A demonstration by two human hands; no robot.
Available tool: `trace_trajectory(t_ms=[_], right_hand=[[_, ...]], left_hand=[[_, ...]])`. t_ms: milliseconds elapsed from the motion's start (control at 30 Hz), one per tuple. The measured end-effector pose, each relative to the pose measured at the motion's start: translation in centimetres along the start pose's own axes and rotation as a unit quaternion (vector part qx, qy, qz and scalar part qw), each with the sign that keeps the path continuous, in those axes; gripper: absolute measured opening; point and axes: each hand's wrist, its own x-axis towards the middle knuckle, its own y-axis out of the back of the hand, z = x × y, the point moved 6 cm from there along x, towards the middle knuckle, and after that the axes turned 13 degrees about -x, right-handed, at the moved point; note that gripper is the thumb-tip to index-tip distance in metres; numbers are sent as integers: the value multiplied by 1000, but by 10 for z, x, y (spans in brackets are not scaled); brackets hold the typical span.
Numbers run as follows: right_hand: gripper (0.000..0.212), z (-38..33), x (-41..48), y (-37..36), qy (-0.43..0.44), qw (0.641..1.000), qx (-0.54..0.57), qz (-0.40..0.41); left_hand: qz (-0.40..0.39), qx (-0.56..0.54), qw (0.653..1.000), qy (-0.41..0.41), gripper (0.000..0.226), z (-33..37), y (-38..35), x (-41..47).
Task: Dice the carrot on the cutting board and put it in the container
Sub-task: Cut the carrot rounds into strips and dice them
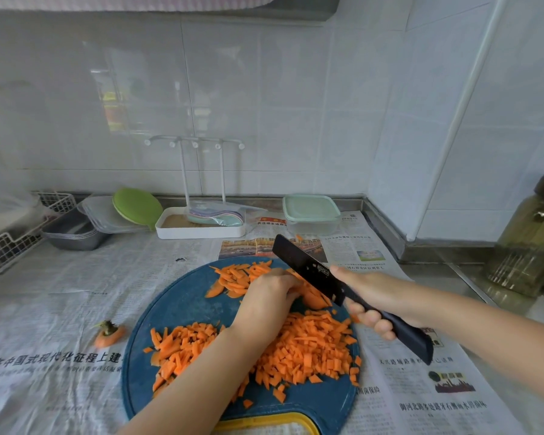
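Right grip [371, 301] wrapped round knife [308, 270] handle; left grip [267, 296] curled on carrot strips [314, 298], mid cutting board [182, 306]. Dice [311, 350] lay piled nearer. Pieces prob. stiff, light, slippy: pin w/ tucked fingertips. Container [311, 215] sat behind, lidded.

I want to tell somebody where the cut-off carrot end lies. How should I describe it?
Find the round blue cutting board lying on the spread newspaper. Just off the board's left edge, on the newspaper, lies the carrot end. Unlike the diced carrot on the board, it is one stubby piece with a dark green stalk stump, lying alone.
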Motion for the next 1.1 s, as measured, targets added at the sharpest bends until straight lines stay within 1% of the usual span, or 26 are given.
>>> trace_trajectory(t_ms=[167, 300, 600, 767, 900, 1100], right_hand=[[69, 8, -8, 1, -18, 1000, -10, -8], [68, 12, -10, -2, -26, 1000, -10, -10], [68, 11, -10, -5, -16, 1000, -7, -8], [67, 8, -12, -5, -17, 1000, -3, -8], [68, 5, -14, -5, -13, 1000, 1, -7], [68, 7, -12, -7, -28, 999, -19, -6]], left_hand=[[12, 12, 1000, 3, 17, -1, -1, 2], [0, 27, 1000, 2, 17, -2, -2, 2], [3, 27, 1000, -6, 19, 1, 1, 2], [9, 27, 1000, -4, 15, 0, 0, 2], [1, 37, 999, 4, 20, 0, 1, 3], [17, 53, 998, 0, 15, 0, 2, 0]])
